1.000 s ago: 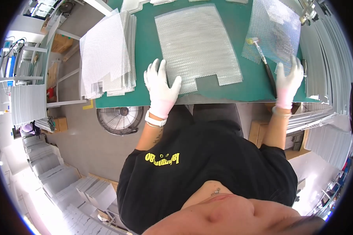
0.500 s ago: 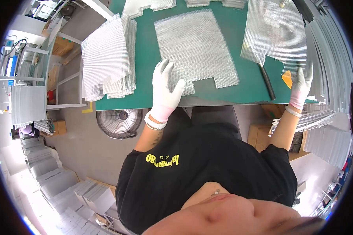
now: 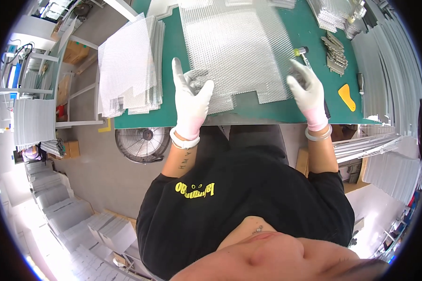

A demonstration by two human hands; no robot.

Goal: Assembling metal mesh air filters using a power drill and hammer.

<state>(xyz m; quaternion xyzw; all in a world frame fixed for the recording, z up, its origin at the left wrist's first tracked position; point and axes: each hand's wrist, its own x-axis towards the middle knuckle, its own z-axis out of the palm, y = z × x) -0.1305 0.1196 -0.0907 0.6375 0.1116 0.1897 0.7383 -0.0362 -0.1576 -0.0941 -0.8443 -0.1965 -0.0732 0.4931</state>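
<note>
Tabletop [image 3: 173, 44]: green and flat, reaching away in front of both hands.
Silvery see-through mesh sheets [image 3: 229, 56]: between and ahead of the hands, the upper one blurred over another with a notched near edge; the long axis runs away from the body.
White-gloved left hand [image 3: 192, 91]: at the sheets' left edge, forefinger straight, other fingers curled, thumb apart from them; contact unclear.
White-gloved right hand [image 3: 308, 89]: at the right edge, thumb and fingers parted; cannot tell if the tips touch the mesh.
Nearer hand: neither clearly; each flanks its own edge.
Left of left hand: tall stack of pale notched mesh sheets [image 3: 126, 65], well apart.
Right of right hand: yellow rounded flat scraper [image 3: 346, 97]; ahead of that, loose pile of grey strip-like pieces [image 3: 335, 54].
</note>
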